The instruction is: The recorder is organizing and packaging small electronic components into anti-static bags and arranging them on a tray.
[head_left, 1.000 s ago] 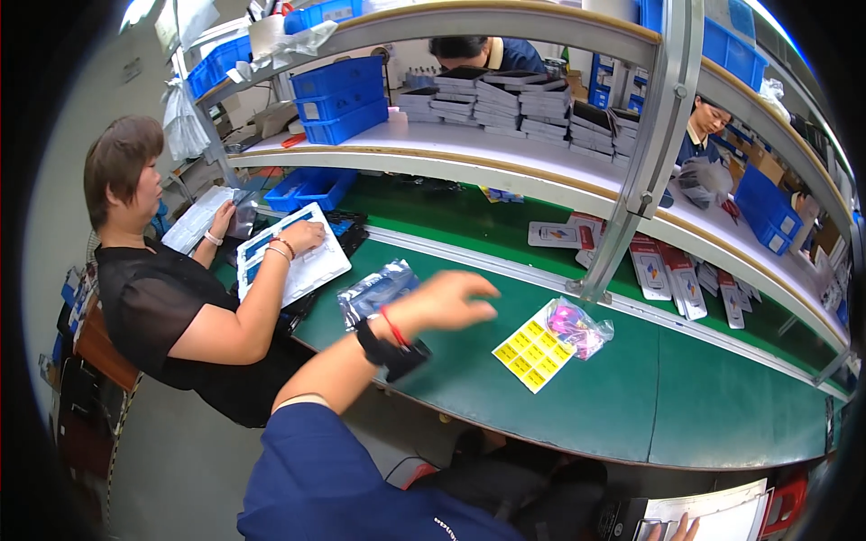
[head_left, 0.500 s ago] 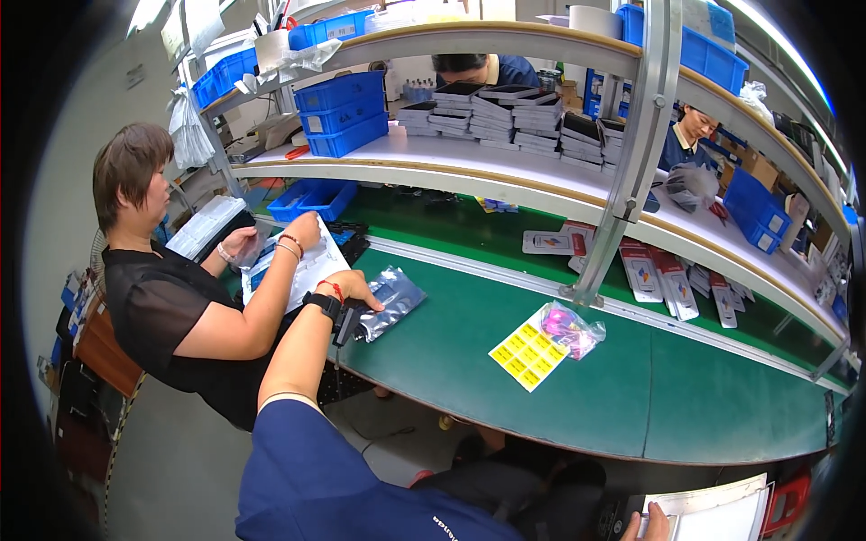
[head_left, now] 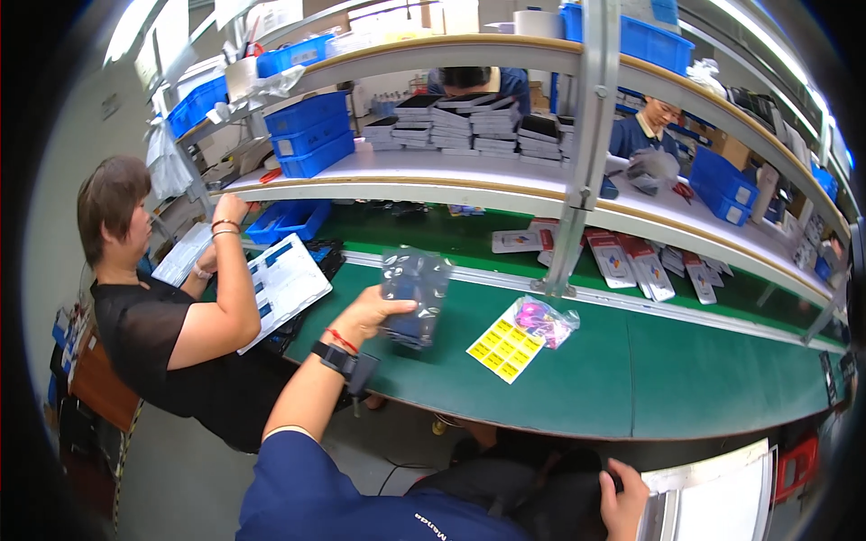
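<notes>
My left hand point(head_left: 368, 314), a dark band and red cord on its wrist, grips silvery translucent bags point(head_left: 417, 288) with dark flat contents. The thumb lies across the bags, which are raised above the green table point(head_left: 577, 388). My right hand point(head_left: 624, 501) is low at the right, its thumb and fingers apart and nothing visible between them. Beside it lies a white panel or tray point(head_left: 713, 496), cut off by the picture's lower edge. A sheet of yellow labels point(head_left: 503, 350) lies on the table under a clear bag with pink contents point(head_left: 548, 325).
At my left a person in black point(head_left: 171, 316) works beside a white tray point(head_left: 287, 284). Metal shelving point(head_left: 406, 187) crosses the far side, carrying blue bins point(head_left: 311, 135) and stacked flat boxes point(head_left: 478, 126). Red-and-white packages point(head_left: 645, 266) lie beneath it. Two people sit beyond.
My left hand has moved right and up, lifting the silvery bags off the table. My right hand has come away from the white panel's edge. The co-worker's hands have left the white tray.
</notes>
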Demonstrator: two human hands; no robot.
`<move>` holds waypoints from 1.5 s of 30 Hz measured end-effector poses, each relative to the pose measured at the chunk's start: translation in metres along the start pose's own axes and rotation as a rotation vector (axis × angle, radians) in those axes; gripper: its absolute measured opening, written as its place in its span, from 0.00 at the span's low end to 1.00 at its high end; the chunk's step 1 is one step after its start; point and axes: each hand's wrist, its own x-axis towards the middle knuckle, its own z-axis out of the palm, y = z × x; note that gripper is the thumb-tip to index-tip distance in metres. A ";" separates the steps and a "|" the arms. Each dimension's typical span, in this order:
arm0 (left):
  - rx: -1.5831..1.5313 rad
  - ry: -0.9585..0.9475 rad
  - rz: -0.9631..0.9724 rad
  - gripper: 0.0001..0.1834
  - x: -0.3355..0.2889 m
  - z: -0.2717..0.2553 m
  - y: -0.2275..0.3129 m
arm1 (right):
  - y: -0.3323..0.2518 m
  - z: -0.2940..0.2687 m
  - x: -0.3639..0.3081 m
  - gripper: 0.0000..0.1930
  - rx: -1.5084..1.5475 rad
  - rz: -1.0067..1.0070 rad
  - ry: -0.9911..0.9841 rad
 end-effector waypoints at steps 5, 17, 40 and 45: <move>0.002 -0.316 0.150 0.20 0.025 0.147 -0.034 | -0.049 0.031 0.095 0.25 0.344 -0.090 0.001; -0.040 -0.742 0.159 0.29 0.059 0.264 -0.107 | 0.012 0.052 0.136 0.19 0.357 -0.012 0.208; -0.033 -0.935 -0.023 0.34 0.054 0.259 -0.117 | -0.049 0.008 0.132 0.11 -0.222 -0.224 0.418; -0.150 -1.090 -0.171 0.39 0.050 0.262 -0.121 | -0.063 -0.016 0.125 0.09 -0.404 -0.127 0.312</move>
